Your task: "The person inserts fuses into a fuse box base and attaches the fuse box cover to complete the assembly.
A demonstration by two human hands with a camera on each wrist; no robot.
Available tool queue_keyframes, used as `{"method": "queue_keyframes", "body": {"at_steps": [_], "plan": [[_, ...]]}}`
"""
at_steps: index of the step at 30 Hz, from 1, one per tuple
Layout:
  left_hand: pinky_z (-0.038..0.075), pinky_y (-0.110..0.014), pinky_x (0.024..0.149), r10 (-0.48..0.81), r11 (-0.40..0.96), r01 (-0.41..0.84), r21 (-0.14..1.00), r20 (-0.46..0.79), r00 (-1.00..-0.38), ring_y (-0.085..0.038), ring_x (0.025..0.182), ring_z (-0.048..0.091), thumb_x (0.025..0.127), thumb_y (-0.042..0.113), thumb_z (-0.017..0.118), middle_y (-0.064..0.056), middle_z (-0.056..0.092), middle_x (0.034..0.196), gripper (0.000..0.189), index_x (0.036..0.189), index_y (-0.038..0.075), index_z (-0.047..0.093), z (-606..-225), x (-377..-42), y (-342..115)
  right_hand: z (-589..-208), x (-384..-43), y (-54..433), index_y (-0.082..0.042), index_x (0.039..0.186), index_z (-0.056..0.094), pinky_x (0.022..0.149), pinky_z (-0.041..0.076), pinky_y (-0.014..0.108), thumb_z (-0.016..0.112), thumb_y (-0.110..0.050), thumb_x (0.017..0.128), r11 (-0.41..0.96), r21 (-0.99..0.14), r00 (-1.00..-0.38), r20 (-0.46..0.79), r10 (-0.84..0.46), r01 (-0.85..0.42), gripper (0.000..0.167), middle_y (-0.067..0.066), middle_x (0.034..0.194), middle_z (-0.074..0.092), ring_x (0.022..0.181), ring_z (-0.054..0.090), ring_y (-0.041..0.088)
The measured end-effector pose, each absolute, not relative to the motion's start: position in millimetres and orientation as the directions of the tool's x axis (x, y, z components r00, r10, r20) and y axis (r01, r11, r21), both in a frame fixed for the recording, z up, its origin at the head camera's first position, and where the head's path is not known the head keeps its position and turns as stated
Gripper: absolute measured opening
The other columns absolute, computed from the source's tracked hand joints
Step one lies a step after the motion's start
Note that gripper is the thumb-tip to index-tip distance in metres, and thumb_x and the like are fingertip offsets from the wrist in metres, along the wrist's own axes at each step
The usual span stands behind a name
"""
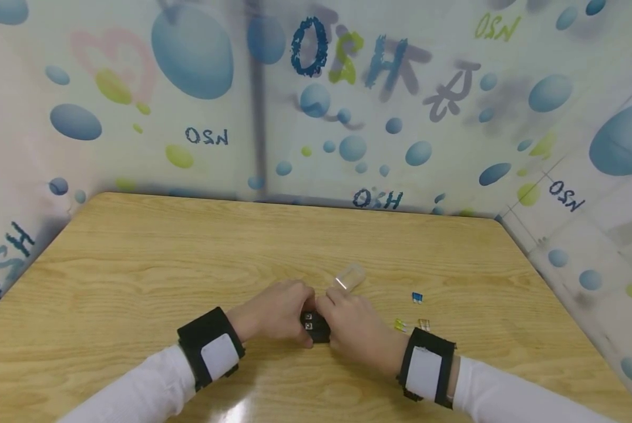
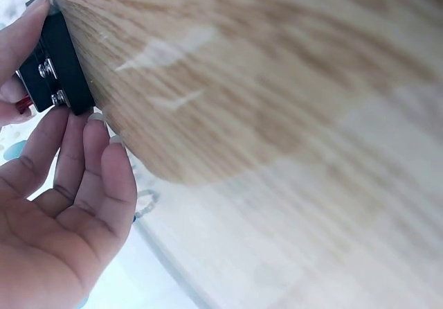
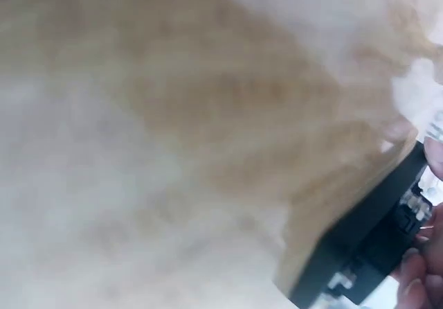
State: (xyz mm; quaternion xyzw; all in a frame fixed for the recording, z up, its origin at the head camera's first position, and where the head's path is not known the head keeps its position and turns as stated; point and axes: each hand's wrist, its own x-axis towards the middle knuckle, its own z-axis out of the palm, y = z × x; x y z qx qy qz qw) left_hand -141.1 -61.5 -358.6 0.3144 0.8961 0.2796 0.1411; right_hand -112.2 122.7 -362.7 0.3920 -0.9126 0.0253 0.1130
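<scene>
A small black block with metal screws (image 1: 313,326) lies on the wooden table (image 1: 136,264) between both hands. My left hand (image 1: 276,311) holds its left side, fingers curled round it; the left wrist view shows the black block (image 2: 55,63) with two screws between thumb and fingertips (image 2: 97,125). My right hand (image 1: 355,326) grips the block's right side, and the blurred right wrist view shows the black block (image 3: 374,240) at the lower right. A clear plastic piece (image 1: 349,276) lies just beyond the right hand's fingers.
Small fuses lie on the table to the right of my right hand: a blue one (image 1: 417,298), a yellow one (image 1: 399,324) and a pale one (image 1: 424,324). Patterned walls with blue bubbles (image 1: 316,106) enclose the table on three sides.
</scene>
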Motion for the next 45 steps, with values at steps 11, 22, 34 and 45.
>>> {"method": "queue_keyframes", "body": {"at_steps": [11,22,34,45], "plan": [[0.045,-0.024,0.063,0.637,0.649,0.484,0.587,-0.071,-0.768,-0.008,0.07,0.055,0.058,0.02,0.092,0.005,0.064,0.074,0.037,0.082,0.009,0.066,-358.2,-140.5,-61.3,-362.4,-115.4,127.3,-0.011,0.095,0.064,0.054,0.044,0.017,0.066,-0.014,0.092,0.693,-0.052,-0.679,0.265,-0.684,-0.719,0.005,-0.003,0.083,0.054,0.068,0.053,0.006],[0.046,-0.023,0.063,0.629,0.67,0.45,0.591,-0.129,-0.767,-0.007,0.07,0.056,0.061,0.023,0.091,0.006,0.065,0.077,0.038,0.087,0.009,0.068,-356.1,-141.5,-59.1,-350.5,-124.6,142.2,-0.01,0.108,0.06,0.059,0.048,0.021,0.068,-0.023,0.092,0.683,-0.094,-0.674,0.302,-0.674,-0.725,0.023,0.002,0.09,0.068,0.077,0.062,0.011],[0.044,-0.025,0.065,0.619,0.685,0.458,0.567,-0.12,-0.776,-0.009,0.073,0.053,0.06,0.026,0.091,0.005,0.061,0.081,0.04,0.087,0.011,0.067,-355.7,-139.2,-58.8,-323.7,-153.2,179.1,-0.003,0.121,0.056,0.059,0.047,0.023,0.069,-0.013,0.091,0.79,-0.237,-0.824,0.213,-0.526,-0.566,0.034,0.013,0.1,0.068,0.079,0.065,0.019],[0.045,-0.03,0.07,0.614,0.695,0.462,0.55,-0.12,-0.78,-0.013,0.078,0.052,0.06,0.026,0.092,0.001,0.06,0.087,0.044,0.091,0.008,0.067,-354.1,-137.5,-59.2,-314.5,-172.1,210.8,-0.001,0.127,0.053,0.067,0.054,0.038,0.069,-0.015,0.09,0.886,-0.189,-0.905,0.043,-0.423,-0.423,0.043,0.021,0.111,0.067,0.089,0.068,0.029]]}}
